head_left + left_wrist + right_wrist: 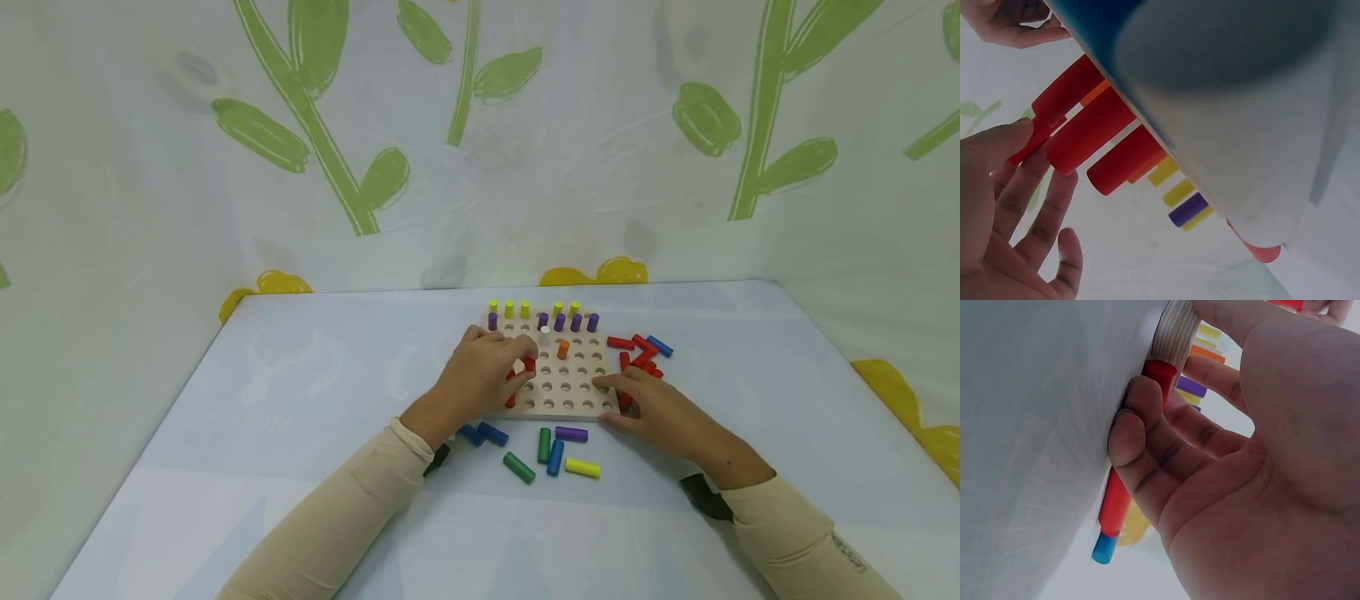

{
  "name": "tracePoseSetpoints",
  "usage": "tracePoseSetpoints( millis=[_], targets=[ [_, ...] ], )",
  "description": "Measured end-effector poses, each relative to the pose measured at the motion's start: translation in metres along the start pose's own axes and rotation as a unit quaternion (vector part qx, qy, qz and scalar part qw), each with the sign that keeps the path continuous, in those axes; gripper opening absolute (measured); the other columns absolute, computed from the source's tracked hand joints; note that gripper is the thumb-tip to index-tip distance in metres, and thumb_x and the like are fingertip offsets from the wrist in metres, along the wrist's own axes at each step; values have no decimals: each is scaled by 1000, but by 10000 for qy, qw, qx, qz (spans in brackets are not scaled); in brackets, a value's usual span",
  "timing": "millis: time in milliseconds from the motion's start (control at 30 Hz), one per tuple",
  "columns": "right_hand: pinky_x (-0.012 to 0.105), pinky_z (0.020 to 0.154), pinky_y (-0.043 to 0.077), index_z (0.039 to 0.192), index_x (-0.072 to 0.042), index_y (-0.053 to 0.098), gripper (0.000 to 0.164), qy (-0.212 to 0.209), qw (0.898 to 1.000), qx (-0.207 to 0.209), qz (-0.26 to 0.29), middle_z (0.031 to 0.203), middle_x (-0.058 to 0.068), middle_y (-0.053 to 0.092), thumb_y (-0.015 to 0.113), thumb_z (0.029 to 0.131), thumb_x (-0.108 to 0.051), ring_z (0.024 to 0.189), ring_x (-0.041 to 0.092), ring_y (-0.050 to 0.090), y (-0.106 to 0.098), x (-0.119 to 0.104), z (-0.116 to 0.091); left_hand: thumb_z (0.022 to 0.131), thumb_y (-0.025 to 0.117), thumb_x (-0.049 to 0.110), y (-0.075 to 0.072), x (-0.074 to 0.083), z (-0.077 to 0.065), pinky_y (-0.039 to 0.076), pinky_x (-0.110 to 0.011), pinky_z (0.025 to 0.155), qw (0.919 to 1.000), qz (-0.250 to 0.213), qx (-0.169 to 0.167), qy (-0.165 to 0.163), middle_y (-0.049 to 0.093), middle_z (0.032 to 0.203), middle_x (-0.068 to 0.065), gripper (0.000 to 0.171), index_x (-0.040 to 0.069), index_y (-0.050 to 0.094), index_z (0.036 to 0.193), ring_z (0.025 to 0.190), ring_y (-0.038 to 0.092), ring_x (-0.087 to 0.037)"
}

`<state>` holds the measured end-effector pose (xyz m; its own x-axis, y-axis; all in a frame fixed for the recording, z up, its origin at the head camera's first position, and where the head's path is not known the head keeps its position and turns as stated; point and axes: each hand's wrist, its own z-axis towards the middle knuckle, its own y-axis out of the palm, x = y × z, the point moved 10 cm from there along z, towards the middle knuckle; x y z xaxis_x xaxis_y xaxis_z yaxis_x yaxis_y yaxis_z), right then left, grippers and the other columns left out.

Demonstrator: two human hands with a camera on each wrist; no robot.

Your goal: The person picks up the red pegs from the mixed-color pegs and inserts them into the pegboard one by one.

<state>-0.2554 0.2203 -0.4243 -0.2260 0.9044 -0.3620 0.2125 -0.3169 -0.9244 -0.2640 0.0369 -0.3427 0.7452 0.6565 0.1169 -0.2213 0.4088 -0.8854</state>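
A wooden pegboard (557, 416) with rows of round holes lies on the table between both hands. My left hand (480, 371) is over its left side and pinches a red peg (1034, 142) between thumb and fingers. Other red pegs (1091, 131) stand in the board beside those fingers. My right hand (663, 408) grips the board's near right corner, thumb at the front edge and index finger on top. Its lower fingers are curled beside a loose red peg (1161, 374). Yellow pegs (525, 309) and purple pegs (576, 322) stand in the far rows, with a white peg (544, 335) and an orange peg (562, 349) nearer.
Loose red pegs (643, 357) and a blue peg (660, 346) lie right of the board. In front are green pegs (519, 467), blue pegs (555, 457), a purple peg (572, 434) and a yellow peg (582, 468). A leaf-patterned wall backs the white table (300, 375).
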Motion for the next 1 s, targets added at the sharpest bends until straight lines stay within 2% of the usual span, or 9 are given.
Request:
tracePoseSetpoints(
  millis=[300, 500, 800, 1000],
  targets=[
    [52, 95, 54, 141, -16, 57, 61, -2, 10000, 5, 54, 136, 19, 56, 78, 87, -37, 116, 33, 57, -1, 0, 0, 88, 79, 29, 7, -3, 0, 43, -36, 81, 9995, -42, -261, -162, 73, 80, 5, 24, 18, 66, 104, 71, 59, -11],
    [52, 95, 54, 141, -16, 58, 61, 6, 10000, 9, 38, 136, 20, 56, 78, 87, -37, 117, 35, 57, -2, 0, 0, 87, 79, 31, 14, -5, -1, 43, -36, 81, 9985, 27, -479, -251, 72, 76, 4, 26, 19, 64, 104, 71, 61, -11],
    [54, 97, 52, 141, -15, 57, 62, -9, 10000, -10, 37, 138, 21, 55, 78, 87, -36, 121, 38, 56, -2, -2, 0, 90, 75, 33, 23, -10, -4, 46, -38, 85, 9935, -309, -962, -534, 71, 78, 6, 25, 18, 64, 106, 68, 59, -7],
    [54, 97, 52, 141, -15, 57, 62, -8, 10000, -23, 12, 138, 22, 55, 78, 87, -36, 122, 39, 56, -1, -3, 0, 92, 73, 32, 27, -12, -5, 47, -37, 83, 9892, -491, -1121, -801, 75, 83, 6, 21, 18, 63, 105, 67, 61, -6]
  ],
)
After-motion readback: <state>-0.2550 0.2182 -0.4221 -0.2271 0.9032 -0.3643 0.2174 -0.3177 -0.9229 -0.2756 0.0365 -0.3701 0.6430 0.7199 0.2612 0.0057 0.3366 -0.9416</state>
